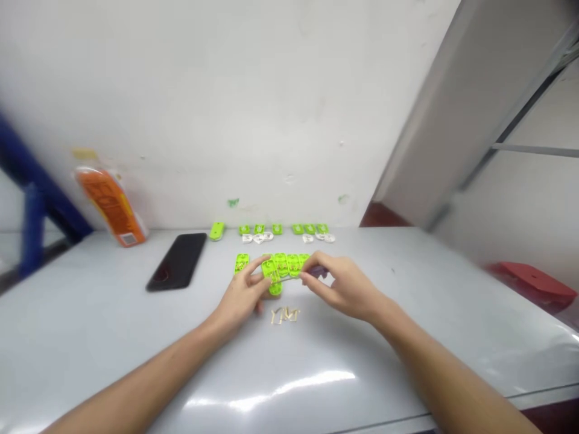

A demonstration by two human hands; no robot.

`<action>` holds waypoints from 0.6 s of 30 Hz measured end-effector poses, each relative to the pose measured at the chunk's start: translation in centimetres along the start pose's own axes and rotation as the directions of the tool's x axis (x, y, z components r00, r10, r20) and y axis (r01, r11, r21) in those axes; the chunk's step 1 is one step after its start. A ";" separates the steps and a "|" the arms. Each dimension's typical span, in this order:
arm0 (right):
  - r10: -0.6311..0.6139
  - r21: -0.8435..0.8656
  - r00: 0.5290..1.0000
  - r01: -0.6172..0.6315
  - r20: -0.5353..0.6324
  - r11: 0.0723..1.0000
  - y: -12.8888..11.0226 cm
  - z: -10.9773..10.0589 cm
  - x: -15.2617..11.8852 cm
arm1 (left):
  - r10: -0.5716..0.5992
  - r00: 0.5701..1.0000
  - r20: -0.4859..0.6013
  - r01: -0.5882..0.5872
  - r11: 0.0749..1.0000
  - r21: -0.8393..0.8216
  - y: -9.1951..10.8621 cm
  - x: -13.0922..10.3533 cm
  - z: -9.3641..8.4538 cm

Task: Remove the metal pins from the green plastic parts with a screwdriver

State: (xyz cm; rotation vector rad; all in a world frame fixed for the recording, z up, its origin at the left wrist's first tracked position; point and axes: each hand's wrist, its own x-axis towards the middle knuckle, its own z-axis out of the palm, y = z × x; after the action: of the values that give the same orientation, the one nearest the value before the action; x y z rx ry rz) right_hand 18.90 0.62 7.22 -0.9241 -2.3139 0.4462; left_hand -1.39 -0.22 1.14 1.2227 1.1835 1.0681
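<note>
Far L we've got an orange bottle (111, 202) by the wall, then a black phone (178, 262) flat on the table (113, 337), then a closed green case (217, 231). Our L hand (239, 295) grips a green shell (270, 270) btwn thumb & fingers, tilted, mid-table; can't tell if the green bit (275, 289) under it is separate. A lone open shell (242, 261) lies just beyond that hand. Small green pcs (259, 229) & white pcs (258, 239) line the wall. Loose metal strips (292, 315) sit nearer us, more open shells (294, 263) behind.

Held shell's prob. light, stiff plastic, a bit slick; best held by its long edges, fingertips off the inner fittings. Strips look thin & prob. bend easily, so pinch gently.

Our R hand (341, 286) pinches a thin tool (287, 278), tip at the shell; purple handle's mostly hidden. Far R: red stool (534, 283), apart from table.
</note>
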 end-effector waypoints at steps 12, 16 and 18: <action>-0.146 -0.506 0.971 0.030 -0.191 0.862 0.7 0.9 0.1 | 0.019 1.000 -0.019 -0.017 0.996 0.083 0.0 0.0 0.0; -0.114 -0.401 0.990 0.072 -0.081 0.913 0.1 0.5 -0.2 | 0.044 0.998 -0.045 -0.038 0.990 0.135 0.1 -0.1 -0.1; -0.076 -0.291 0.997 0.080 0.025 0.953 -0.2 0.1 -0.3 | 0.065 0.996 -0.066 -0.055 0.987 0.148 0.1 0.0 -0.3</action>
State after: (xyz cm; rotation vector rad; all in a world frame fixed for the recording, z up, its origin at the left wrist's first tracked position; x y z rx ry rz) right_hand 18.91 0.23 7.16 -0.9622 -2.4612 0.0758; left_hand -1.70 -0.15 1.24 1.3504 1.3054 1.0922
